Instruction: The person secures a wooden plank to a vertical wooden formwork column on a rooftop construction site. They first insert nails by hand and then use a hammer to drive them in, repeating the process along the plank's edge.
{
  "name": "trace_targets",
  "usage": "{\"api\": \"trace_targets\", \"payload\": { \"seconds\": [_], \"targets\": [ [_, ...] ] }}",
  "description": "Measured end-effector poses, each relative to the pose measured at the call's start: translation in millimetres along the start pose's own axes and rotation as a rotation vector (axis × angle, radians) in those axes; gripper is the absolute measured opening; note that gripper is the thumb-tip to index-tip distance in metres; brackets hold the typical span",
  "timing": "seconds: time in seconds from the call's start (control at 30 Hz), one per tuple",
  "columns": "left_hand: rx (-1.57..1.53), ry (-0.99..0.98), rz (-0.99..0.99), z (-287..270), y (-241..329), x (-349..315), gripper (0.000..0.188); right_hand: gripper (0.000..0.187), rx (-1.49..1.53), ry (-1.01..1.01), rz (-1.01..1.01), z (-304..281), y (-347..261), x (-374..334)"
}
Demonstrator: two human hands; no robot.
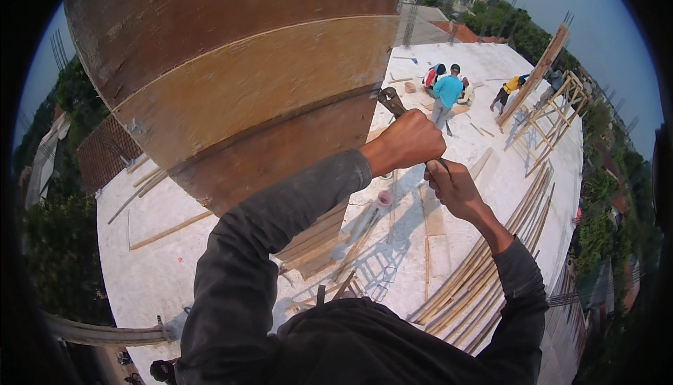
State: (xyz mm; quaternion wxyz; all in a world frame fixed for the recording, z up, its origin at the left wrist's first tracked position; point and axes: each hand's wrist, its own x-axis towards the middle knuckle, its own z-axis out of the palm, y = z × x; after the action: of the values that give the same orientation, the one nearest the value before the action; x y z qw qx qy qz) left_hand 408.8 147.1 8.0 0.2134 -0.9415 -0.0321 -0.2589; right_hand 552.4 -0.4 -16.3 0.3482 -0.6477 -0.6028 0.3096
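Both my hands are closed on a pair of dark metal pincers [391, 100], whose head points up and left. My left hand [409, 138] wraps the handles just below the head. Lower and to the right, my right hand [452, 183] grips the handle end, its knuckles close to my left fist. The pincers' head is beside the right edge of a tall brown board panel [259, 84], which fills the upper left; whether it touches the panel I cannot tell. Most of the handles are hidden in my fists.
Far below lies a pale concrete slab [161, 234]. Bamboo poles [491, 266] lie at the right, stacked planks [315, 259] under the panel. Several people, one in a blue shirt [449, 89], work farther off. A wooden post [534, 73] and timber frame [550, 120] stand at the far right.
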Motion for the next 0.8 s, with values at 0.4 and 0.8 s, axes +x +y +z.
{"api": "trace_targets", "payload": {
  "seconds": [0.4, 0.8],
  "targets": [
    [-0.047, -0.013, 0.058, 8.8, -0.9, -11.4, 0.015, 0.044, 0.080, 0.098, -0.041, 31.3, 15.4, 3.0],
    [0.004, -0.052, 0.076, 12.0, -1.1, -14.4, 0.017, 0.040, 0.080, 0.165, -0.138, 40.6, 35.8, 9.3]
  ]
}}
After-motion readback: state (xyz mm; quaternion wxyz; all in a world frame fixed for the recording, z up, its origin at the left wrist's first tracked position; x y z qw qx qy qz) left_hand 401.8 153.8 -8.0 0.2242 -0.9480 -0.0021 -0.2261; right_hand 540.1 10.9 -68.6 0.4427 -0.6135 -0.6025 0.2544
